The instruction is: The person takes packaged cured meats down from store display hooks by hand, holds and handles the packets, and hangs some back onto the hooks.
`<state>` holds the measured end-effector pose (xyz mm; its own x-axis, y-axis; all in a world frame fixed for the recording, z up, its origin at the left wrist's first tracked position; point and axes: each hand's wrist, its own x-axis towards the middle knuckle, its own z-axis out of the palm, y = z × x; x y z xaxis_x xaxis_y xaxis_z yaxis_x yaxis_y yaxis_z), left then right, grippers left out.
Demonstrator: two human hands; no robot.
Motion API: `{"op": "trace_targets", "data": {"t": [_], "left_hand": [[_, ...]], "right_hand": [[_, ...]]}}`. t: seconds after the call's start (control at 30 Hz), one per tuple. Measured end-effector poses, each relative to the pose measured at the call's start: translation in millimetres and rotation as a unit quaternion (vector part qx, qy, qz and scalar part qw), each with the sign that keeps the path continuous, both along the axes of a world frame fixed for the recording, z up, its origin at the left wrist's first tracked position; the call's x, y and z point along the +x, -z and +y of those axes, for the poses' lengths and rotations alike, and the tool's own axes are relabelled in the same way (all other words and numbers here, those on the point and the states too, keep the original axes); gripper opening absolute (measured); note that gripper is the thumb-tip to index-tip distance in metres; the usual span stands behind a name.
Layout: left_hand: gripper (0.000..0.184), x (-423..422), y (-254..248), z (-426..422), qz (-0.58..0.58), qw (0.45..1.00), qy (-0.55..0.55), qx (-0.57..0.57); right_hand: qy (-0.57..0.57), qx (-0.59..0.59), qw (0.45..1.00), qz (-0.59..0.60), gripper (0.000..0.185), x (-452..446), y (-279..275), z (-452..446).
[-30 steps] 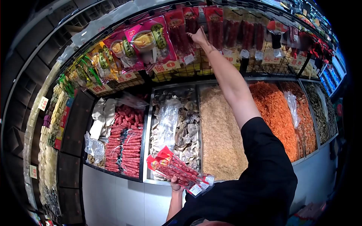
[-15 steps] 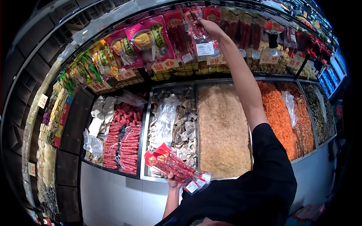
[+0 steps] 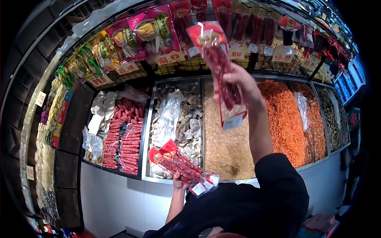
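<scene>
My right hand [image 3: 242, 85] is closed around a clear, red-topped pack of sausages [image 3: 218, 63], held up in front of the bins. The pack is tilted, its red header toward the upper left and a white label at its lower end. Lower down, my left hand [image 3: 179, 180] grips several similar sausage packs [image 3: 180, 164], fanned out with red headers to the upper left. These packs are near the front edge of a bin of greyish dried goods [image 3: 192, 127]. More sausage packs [image 3: 241, 23] hang on the rack behind.
Open bins hold loose red sausages [image 3: 129, 146], fine tan dried goods [image 3: 226, 154] and orange dried shreds [image 3: 279, 123]. Pink snack bags [image 3: 152, 35] hang along the rack above price signs [image 3: 171, 58]. At the left stand shelves of stacked packages [image 3: 47, 119].
My right hand has come down and toward me from the hanging rack, bringing a sausage pack off it. My left hand still holds its packs in nearly the same place.
</scene>
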<state>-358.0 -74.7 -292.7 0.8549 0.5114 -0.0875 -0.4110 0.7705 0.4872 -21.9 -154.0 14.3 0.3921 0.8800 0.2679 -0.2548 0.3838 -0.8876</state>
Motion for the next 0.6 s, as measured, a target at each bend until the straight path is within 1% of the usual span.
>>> {"op": "trace_targets", "data": {"t": [0.03, 0.07, 0.1, 0.17, 0.23, 0.27, 0.3, 0.33, 0.37, 0.4, 0.43, 0.5, 0.53, 0.6], "left_hand": [[0.086, -1, 7, 1, 0.001, 1.000, -0.004, -0.003], [0.086, -1, 11, 2, 0.007, 1.000, 0.002, -0.008], [0.085, 3, 1, 0, 0.014, 1.000, 0.007, -0.014], [0.080, 9, -13, -4, 0.007, 1.000, 0.012, 0.002], [0.072, 17, -24, -9, 0.022, 1.000, -0.010, -0.009], [0.071, 20, -27, -11, 0.020, 1.000, -0.006, -0.014], [0.069, 22, -29, -12, 0.019, 1.000, -0.004, -0.020], [0.068, 24, -32, -15, 0.013, 1.000, -0.002, -0.020], [0.068, 29, -34, -17, 0.005, 1.000, 0.001, -0.018], [0.067, 31, -32, -17, 0.004, 1.000, 0.008, -0.008], [0.066, 32, -31, -18, 0.005, 1.000, 0.017, 0.003], [0.063, 35, -32, -21, 0.002, 0.999, 0.042, -0.016], [0.060, 37, -33, -23, 0.009, 0.999, 0.034, -0.022], [0.057, 37, -33, -27, 0.028, 0.998, 0.037, -0.033]], "right_hand": [[-0.017, -0.017, 1.000, -0.001, 0.032, -14, 18, -3], [-0.010, -0.077, 0.996, -0.041, 0.033, -25, 39, -6], [-0.003, -0.138, 0.987, -0.080, 0.033, -35, 61, -9], [-0.051, -0.173, 0.973, -0.141, 0.033, -58, 103, -9], [-0.083, -0.196, 0.969, -0.129, 0.030, -86, 121, -16], [-0.070, -0.215, 0.968, -0.106, 0.029, -97, 132, -20], [-0.091, -0.225, 0.965, -0.099, 0.029, -107, 147, -24], [-0.070, -0.242, 0.965, -0.075, 0.028, -116, 163, -28], [-0.048, -0.258, 0.964, -0.053, 0.027, -123, 172, -32], [-0.032, -0.242, 0.964, -0.106, 0.027, -131, 163, -36], [-0.047, -0.249, 0.962, -0.097, 0.027, -138, 168, -39], [0.011, -0.210, 0.961, -0.182, 0.025, -148, 177, -43], [0.014, -0.224, 0.968, -0.114, 0.024, -153, 174, -45], [0.007, -0.248, 0.964, -0.092, 0.024, -154, 179, -54]]}}
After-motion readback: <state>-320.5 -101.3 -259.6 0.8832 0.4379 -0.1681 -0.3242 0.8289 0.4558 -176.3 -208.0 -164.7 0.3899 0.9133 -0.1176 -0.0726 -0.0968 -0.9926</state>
